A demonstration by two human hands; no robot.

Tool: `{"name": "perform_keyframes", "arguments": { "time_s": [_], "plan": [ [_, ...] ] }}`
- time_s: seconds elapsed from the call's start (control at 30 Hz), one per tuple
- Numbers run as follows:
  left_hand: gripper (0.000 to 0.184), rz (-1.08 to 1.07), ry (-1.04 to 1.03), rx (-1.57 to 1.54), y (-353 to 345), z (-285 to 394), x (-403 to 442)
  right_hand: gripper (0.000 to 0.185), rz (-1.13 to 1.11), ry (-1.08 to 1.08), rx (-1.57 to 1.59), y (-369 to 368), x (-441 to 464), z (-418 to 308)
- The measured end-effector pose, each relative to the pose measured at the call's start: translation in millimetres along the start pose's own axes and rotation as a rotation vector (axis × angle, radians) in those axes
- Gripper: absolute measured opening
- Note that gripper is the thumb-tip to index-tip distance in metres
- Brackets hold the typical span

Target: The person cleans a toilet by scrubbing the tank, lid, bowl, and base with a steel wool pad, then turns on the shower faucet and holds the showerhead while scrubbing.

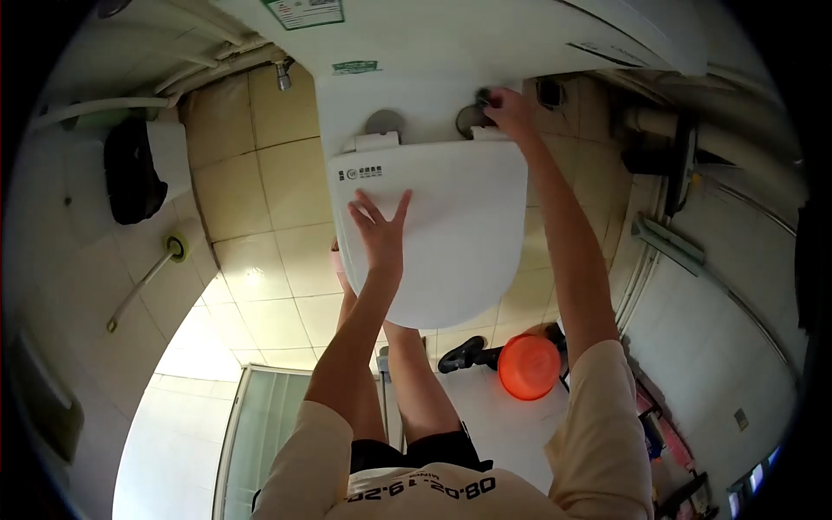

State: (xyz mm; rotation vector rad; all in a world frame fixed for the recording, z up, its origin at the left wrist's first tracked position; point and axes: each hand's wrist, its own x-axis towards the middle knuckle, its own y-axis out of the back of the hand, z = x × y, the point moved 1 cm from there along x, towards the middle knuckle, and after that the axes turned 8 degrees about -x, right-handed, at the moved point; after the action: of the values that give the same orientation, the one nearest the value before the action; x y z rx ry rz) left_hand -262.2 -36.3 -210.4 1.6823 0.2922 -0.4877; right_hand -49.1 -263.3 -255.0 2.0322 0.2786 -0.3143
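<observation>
A white toilet lid (451, 234) is closed, with small printed marks near its left hinge. My left hand (379, 227) rests on the upper left of the lid, fingers spread. At the right hinge, my right hand (510, 113) has its fingers closed on a small dark piece (483, 97) above a round grey disc (471, 120). A matching grey disc (384, 124) shows behind the left hinge.
The white tank (433, 39) stands behind the lid. An orange basin (529, 367) and a black shoe (462, 354) are at lower right. A brush with a green head (175, 248) and a black item (134, 173) are at left. Pipes run along the walls.
</observation>
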Motion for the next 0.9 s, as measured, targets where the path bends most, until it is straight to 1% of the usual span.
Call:
{"name": "perform_keyframes", "arguments": {
  "time_s": [0.03,0.1,0.17,0.2,0.27,0.3,0.37,0.4,0.43,0.47,0.5,0.53,0.57,0.63,0.67,0.7,0.73,0.77,0.8,0.83,0.87,0.9],
  "plan": [
    [0.104,0.009,0.015,0.002,1,1,1,0.024,0.020,0.091,-0.175,2,0,-21],
    [0.104,0.013,0.016,0.006,-3,1,4,0.020,0.012,0.306,-0.394,-9,-4,-51],
    [0.105,0.005,0.015,0.009,-6,1,2,0.017,-0.160,0.302,-0.466,-32,0,-73],
    [0.106,0.020,0.017,-0.005,-6,1,2,0.017,-0.160,0.301,-0.465,-42,-4,-86],
    [0.108,0.037,0.017,-0.019,-4,1,1,0.011,-0.238,0.427,-0.657,-59,-17,-107],
    [0.108,0.030,0.017,-0.028,-2,1,1,0.011,-0.236,0.425,-0.657,-58,-21,-112],
    [0.108,0.025,0.014,-0.036,1,-2,-1,0.006,-0.130,0.505,-0.826,-54,-28,-120],
    [0.105,0.028,-0.008,-0.121,1,-6,-5,0.004,-0.027,0.488,-0.837,-53,-30,-113],
    [0.102,0.035,-0.027,-0.208,0,-10,-8,0.004,-0.027,0.491,-0.837,-48,-31,-107],
    [0.102,0.037,-0.025,-0.208,-1,-13,-12,0.004,0.066,0.470,-0.828,-40,-33,-99],
    [0.093,0.054,-0.039,-0.335,-3,-16,-17,0.005,0.159,0.445,-0.817,-32,-35,-92],
    [0.083,0.073,-0.055,-0.460,-5,-19,-21,0.007,0.291,0.466,-0.776,-28,-40,-87],
    [0.083,0.075,-0.059,-0.455,-8,-21,-27,0.007,0.295,0.462,-0.773,-24,-44,-81],
    [0.063,0.165,-0.105,-0.407,-18,-20,-44,0.005,0.506,0.219,-0.473,-4,-69,-78],
    [0.063,0.163,-0.110,-0.406,-23,-19,-55,0.006,0.495,0.114,-0.350,9,-88,-74],
    [0.058,0.156,0.026,-0.630,-29,-22,-68,0.009,0.484,0.010,-0.225,23,-109,-68],
    [0.054,0.148,0.164,-0.850,-36,-24,-82,0.012,0.532,-0.068,-0.195,22,-130,-46],
    [0.054,0.149,0.156,-0.845,-45,-25,-95,0.016,0.584,-0.146,-0.163,11,-154,-16],
    [0.051,0.123,0.354,-0.927,-57,-27,-110,0.018,0.578,-0.259,-0.240,-5,-183,15],
    [0.048,0.096,0.554,-1.006,-72,-28,-122,0.022,0.411,-0.392,-0.025,-7,-214,30],
    [0.048,0.100,0.544,-1.003,-88,-28,-131,0.022,0.462,-0.488,-0.085,-54,-243,96],
    [0.040,0.025,0.689,-1.087,-109,-28,-140,0.020,0.585,-0.515,0.118,-79,-278,128]
  ]
}}
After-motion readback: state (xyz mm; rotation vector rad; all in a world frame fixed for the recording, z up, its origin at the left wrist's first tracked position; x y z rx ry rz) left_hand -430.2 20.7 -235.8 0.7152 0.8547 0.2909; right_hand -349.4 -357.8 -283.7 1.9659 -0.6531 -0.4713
